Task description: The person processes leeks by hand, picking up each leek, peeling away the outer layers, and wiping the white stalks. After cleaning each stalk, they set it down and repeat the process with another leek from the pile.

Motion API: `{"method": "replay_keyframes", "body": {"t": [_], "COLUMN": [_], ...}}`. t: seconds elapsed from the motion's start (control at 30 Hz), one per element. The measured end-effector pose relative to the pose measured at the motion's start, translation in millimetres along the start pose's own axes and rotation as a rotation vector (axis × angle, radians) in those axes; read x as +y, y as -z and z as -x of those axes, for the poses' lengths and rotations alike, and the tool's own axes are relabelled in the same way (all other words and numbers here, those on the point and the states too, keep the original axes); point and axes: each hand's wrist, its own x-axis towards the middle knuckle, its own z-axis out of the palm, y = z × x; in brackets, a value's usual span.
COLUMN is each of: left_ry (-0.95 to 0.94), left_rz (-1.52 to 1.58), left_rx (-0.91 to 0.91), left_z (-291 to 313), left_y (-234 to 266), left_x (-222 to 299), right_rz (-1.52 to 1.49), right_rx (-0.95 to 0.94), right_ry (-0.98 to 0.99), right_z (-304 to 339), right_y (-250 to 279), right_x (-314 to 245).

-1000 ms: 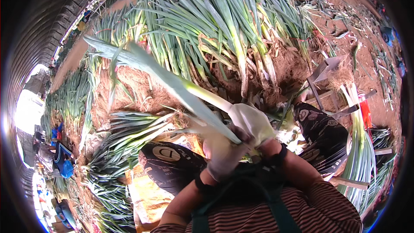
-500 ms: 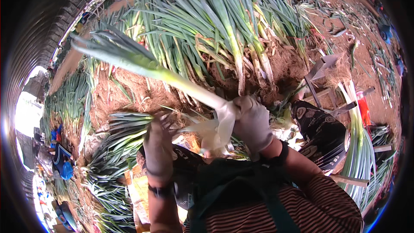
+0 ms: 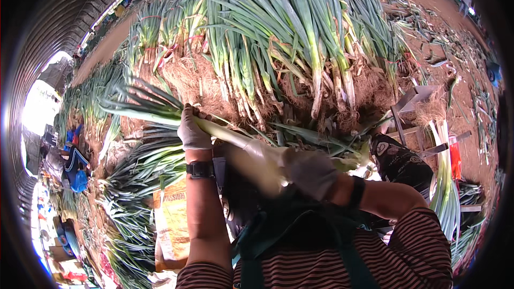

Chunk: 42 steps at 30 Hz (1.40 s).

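A long green onion lies across in front of my body, its dark green leaves to the left and its white stalk to the right. My left hand, in a pale glove, is closed around it where the leaves begin. At the white end is my gloved right hand, smeared by motion, its fingers closed at the stalk. A blurred pale strip of outer leaf hangs below that hand. Exactly what the right fingertips pinch is hidden.
Upright green onions with brown roots stand in bunches ahead. Trimmed green onions are heaped at left beside an orange and white sack. A metal-and-wood stand holds more at right. A person in dark clothes is far left.
My left hand has gone from empty to gripping the green onion by its upper stalk. The onion has swung lower and flatter. My right hand has moved slightly down.
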Motion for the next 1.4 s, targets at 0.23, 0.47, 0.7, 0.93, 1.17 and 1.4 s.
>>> {"method": "replay_keyframes", "body": {"t": [0.23, 0.47, 0.7, 0.93, 1.17, 1.4], "left_ry": [0.152, 0.154, 0.304, 0.085, 0.106, 0.020], "left_rz": [0.050, -0.071, -0.184, -0.196, 0.037, 0.352], "left_rx": [-0.063, -0.161, -0.200, -0.208, 0.016, -0.143], "left_z": [-15.9, -13.3, -33.4, -58.6, 16.4, 8.5], "left_y": [41.6, 16.5, 28.3, 70.1, -24.1, -4.7], "left_x": [-6.0, -23.1, -28.4, -34.3, -42.2, -43.2], "right_rz": [0.175, -0.283, -0.465, -0.029, -0.224, -0.434], "right_rx": [-0.059, -0.363, -0.318, 0.076, -0.084, 0.144], "right_ry": [0.042, -0.238, -0.465, -0.155, -0.106, -0.254], "right_z": [59.0, 99.7, 165.8, 104.2, 5.5, 15.5], "right_y": [59.7, 89.7, 131.7, 136.0, 71.8, -25.1], "right_x": [8.8, 9.3, 15.6, 52.0, 18.3, 41.1]}}
